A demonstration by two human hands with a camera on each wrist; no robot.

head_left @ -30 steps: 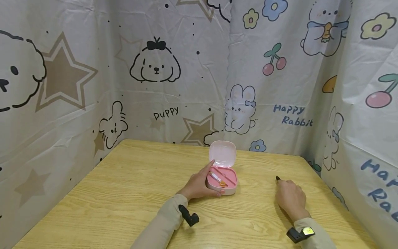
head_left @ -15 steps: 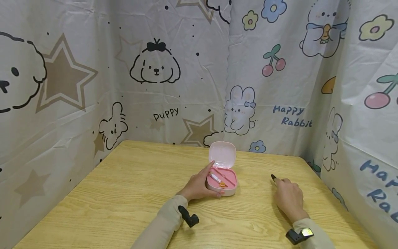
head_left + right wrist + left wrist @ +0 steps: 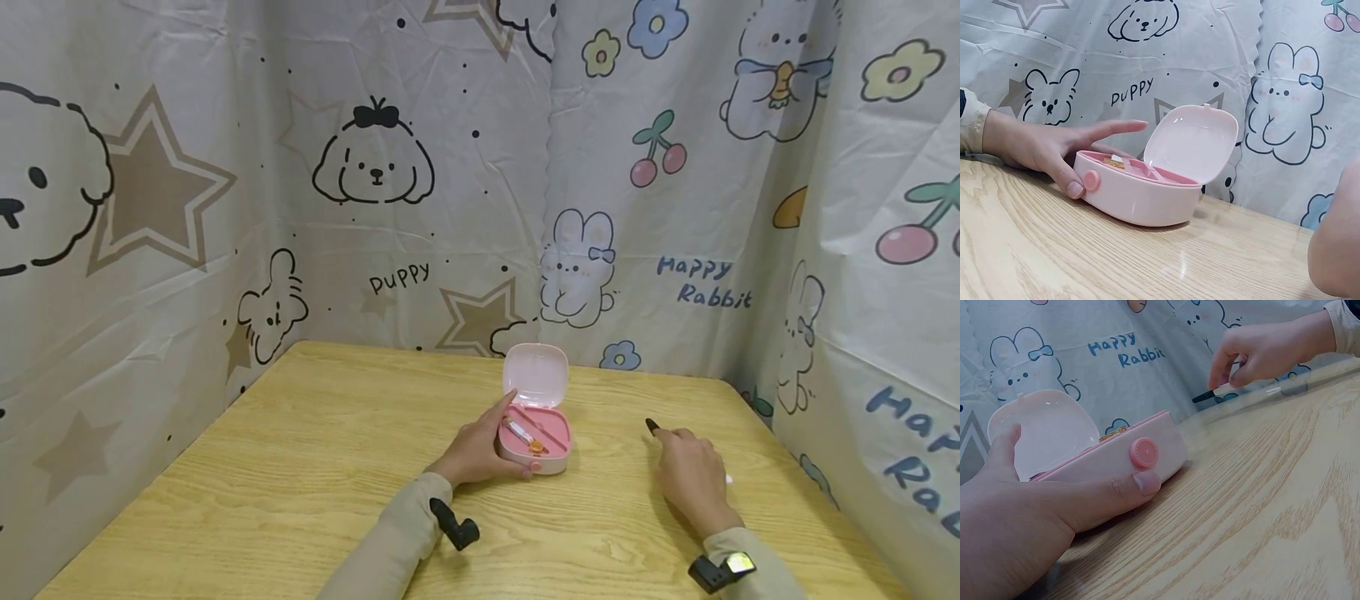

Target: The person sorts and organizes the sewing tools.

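Note:
On the table stands a small pink case (image 3: 536, 460) with its lid (image 3: 536, 377) raised. A slim white piece with an orange end (image 3: 525, 435) lies in its tray, alongside a long pink groove. My left hand (image 3: 471, 450) grips the case from its left side, the thumb at the front beside a round pink button (image 3: 1144, 454) and the index finger near the hinge. To the right, my right hand (image 3: 693, 482) pinches a white pen-like stick with a black end (image 3: 1205, 397), held above the table and apart from the case. Its middle is hidden by the fingers.
The pale wooden table (image 3: 315, 442) runs back to printed fabric curtains (image 3: 405, 242) on the left, behind and on the right. Bare tabletop lies between the case and my right hand. Small black cameras sit on both wrists.
My right hand has moved a little to the left, towards the case, with the black-ended stick in it. The left hand and the case have stayed in place.

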